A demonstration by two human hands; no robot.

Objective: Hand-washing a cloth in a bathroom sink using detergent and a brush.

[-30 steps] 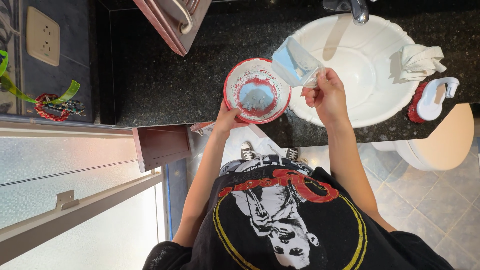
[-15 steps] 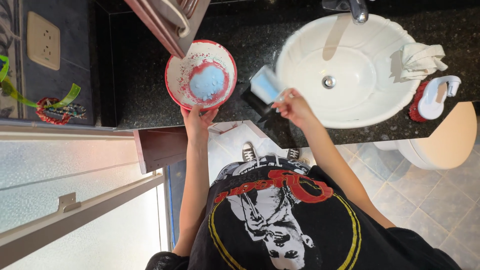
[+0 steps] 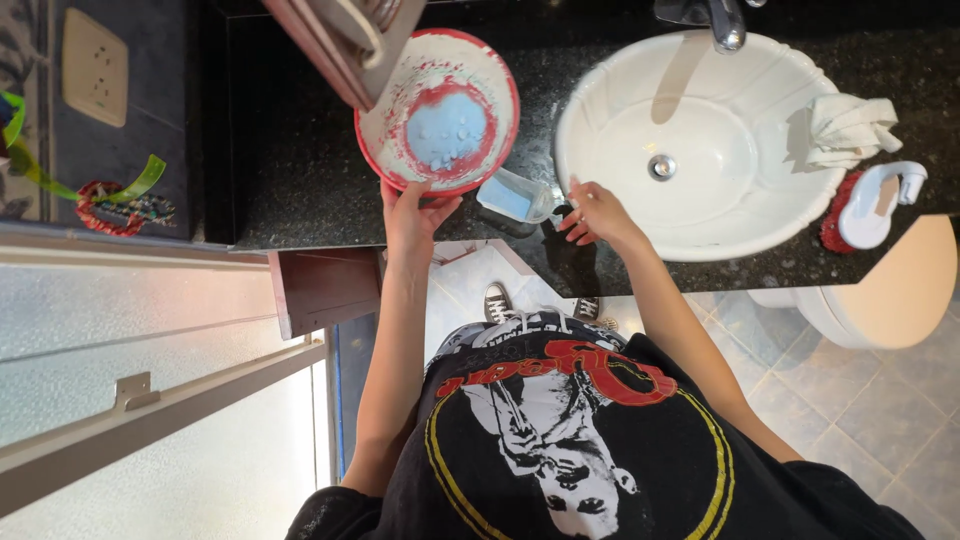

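Observation:
My left hand [image 3: 415, 215] grips the near rim of a red-rimmed white bowl [image 3: 437, 100] and holds it above the black granite counter [image 3: 290, 150]. The bowl is smeared inside and has light blue powder at its bottom. A small clear plastic cup [image 3: 515, 195] with blue residue lies on its side on the counter, between the bowl and the sink. My right hand [image 3: 592, 213] hovers just right of the cup at the sink's edge, with its fingers spread and nothing in them.
A white sink basin [image 3: 700, 150] with a chrome faucet [image 3: 725, 20] fills the counter's right side. A white cloth [image 3: 845, 125] hangs on its rim and a red brush with a white handle [image 3: 865, 205] lies beside it. A wooden frame [image 3: 345, 45] overhangs the bowl, and a drawer [image 3: 325, 290] stands open below.
The left hand carried the bowl left and up, away from the sink. The right hand lowered the plastic cup onto the counter and let it go.

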